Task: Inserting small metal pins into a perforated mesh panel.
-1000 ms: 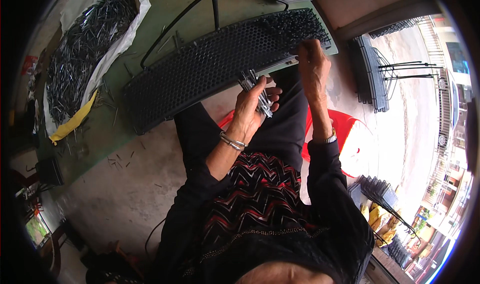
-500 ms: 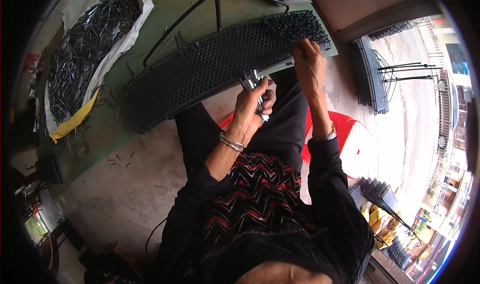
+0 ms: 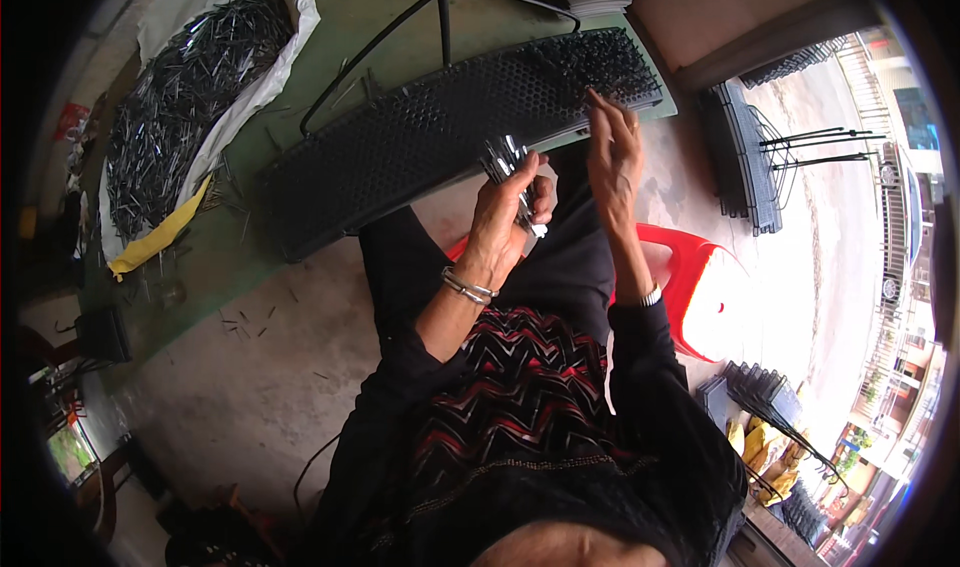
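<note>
My left hand [image 3: 505,207] is closed around a bundle of thin, shiny dark strips [image 3: 507,155], their ends sticking out above the thumb. It is held just off the near edge of a long, black perforated panel [image 3: 400,137] with honeycomb-like holes. Toward the right end, many short dark pieces [image 3: 605,62] stand upright in the panel. My right hand [image 3: 615,162] is at that end, fingers stretched toward the near edge of the upright pieces. Nothing shows in its fingers.
A white sack [image 3: 300,7] full of similar strips [image 3: 190,107] lies open at the left of the green table [image 3: 240,267]. Black rods [image 3: 445,27] rise behind the panel. A red plastic stool [image 3: 690,297] is below me; stacked dark panels [image 3: 740,157] stand at the right.
My right hand has drawn back slightly toward me, and its bent fingers have straightened. My left hand keeps its bundle in nearly the same place. The view has shifted slightly.
</note>
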Motion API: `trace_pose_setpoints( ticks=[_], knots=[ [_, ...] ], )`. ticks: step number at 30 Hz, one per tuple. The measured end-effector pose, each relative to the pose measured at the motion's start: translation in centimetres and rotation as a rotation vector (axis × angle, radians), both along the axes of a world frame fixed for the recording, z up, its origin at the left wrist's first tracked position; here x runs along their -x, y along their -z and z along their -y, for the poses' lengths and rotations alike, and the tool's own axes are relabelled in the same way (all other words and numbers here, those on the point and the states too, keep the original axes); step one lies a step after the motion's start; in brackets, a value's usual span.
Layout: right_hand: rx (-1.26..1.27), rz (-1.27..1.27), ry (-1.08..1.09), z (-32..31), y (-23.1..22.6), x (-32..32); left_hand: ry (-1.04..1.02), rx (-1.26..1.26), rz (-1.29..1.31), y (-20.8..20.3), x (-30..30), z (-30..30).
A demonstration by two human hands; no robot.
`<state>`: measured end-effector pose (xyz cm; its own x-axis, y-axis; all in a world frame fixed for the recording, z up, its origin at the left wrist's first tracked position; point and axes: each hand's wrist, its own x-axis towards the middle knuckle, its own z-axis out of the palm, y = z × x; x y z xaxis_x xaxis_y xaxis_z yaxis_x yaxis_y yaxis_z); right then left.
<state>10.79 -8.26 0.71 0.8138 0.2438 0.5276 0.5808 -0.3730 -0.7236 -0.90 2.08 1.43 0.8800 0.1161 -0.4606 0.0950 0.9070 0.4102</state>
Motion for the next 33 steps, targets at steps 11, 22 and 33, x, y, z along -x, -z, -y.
trace_pose_setpoints(
  ticks=[11, 22, 33],
  knots=[
    [-1.358, -1.458, -0.635, -4.0, 1.0, 4.3, -0.313, -0.709, 0.221, -2.5, -2.4, 0.7],
    [-0.691, -1.138, -0.299, -4.4, -0.9, 5.6, -0.236, -0.383, 0.069, -1.5, -0.5, -1.1],
    [0.048, -0.977, -0.51, -1.8, -5.9, 2.1, 0.222, -0.373, 0.099, -1.6, 1.7, -2.6]
  ],
)
